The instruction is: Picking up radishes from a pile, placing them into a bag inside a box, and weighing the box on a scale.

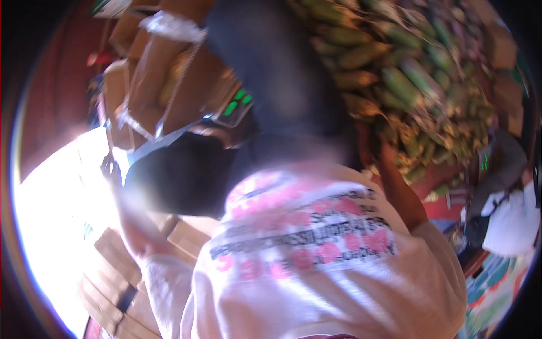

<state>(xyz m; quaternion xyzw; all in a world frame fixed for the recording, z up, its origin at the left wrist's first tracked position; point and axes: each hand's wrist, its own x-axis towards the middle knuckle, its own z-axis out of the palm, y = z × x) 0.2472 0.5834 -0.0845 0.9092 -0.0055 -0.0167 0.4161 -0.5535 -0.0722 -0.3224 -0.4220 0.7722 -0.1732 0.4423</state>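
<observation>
My left hand (112,170) is stretched forward at the left, beside an open cardboard box (121,90). Its fingers look spread with nothing between them, though strong glare washes out part of the hand. My right hand (385,155) is low at the near edge of a big heap of green corn ears in husks (415,79), close to my dark trouser leg (282,73). Blur and shadow hide its fingers, so I cannot make out whether it grips anything. My pale printed shirt (310,243) fills the lower middle.
A scale with a green lit display (236,104) stands between the boxes and my leg. Clear plastic (172,27) lies over the boxes. Flat brown cartons (121,254) cover the lower left. At the right are a white bag (511,223) and a colourful cloth (497,288).
</observation>
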